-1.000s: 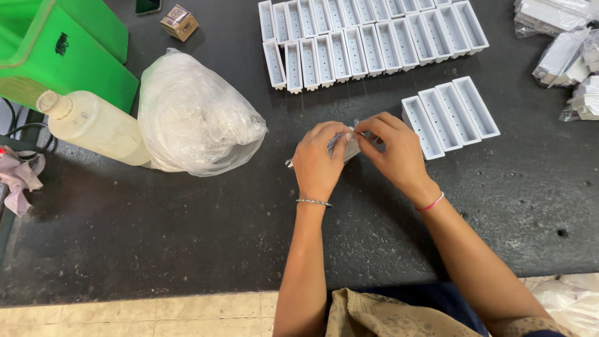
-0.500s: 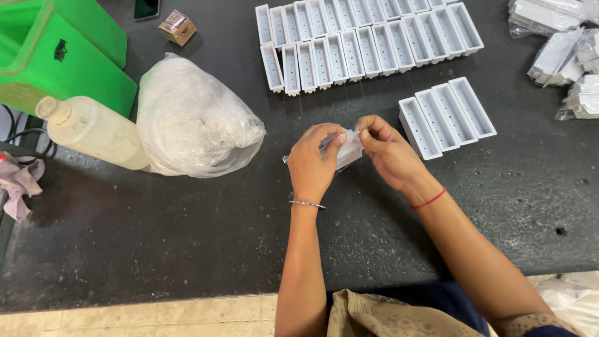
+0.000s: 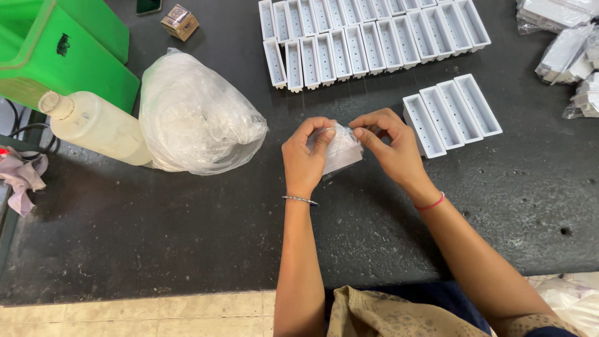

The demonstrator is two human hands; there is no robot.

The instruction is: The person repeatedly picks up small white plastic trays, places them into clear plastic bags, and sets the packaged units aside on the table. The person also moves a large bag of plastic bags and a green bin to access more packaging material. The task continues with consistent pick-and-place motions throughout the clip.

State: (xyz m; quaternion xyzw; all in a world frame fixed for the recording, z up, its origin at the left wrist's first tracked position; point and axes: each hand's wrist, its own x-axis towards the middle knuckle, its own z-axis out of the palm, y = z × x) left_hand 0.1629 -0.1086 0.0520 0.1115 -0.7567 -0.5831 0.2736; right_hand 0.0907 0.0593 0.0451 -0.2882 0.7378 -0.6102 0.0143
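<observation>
Both my hands meet over the middle of the dark table (image 3: pixel 156 237). My left hand (image 3: pixel 306 156) and my right hand (image 3: pixel 390 146) pinch a small clear plastic packet (image 3: pixel 343 150) with a white part inside, holding it just above the tabletop. The fingertips of both hands grip the packet's top edge. Just right of my right hand lies a short row of white rectangular plastic trays (image 3: pixel 452 112).
A long double row of the same white trays (image 3: pixel 368 37) lies at the back. A bulging clear plastic bag (image 3: pixel 196 118), a white bottle (image 3: pixel 93 125) on its side and a green bin (image 3: pixel 56 56) sit at left. More bagged parts (image 3: pixel 571 56) lie at far right.
The packet has come up more fully between my hands, and my fingers have shifted to its top edge. Both hands stay in the same spot.
</observation>
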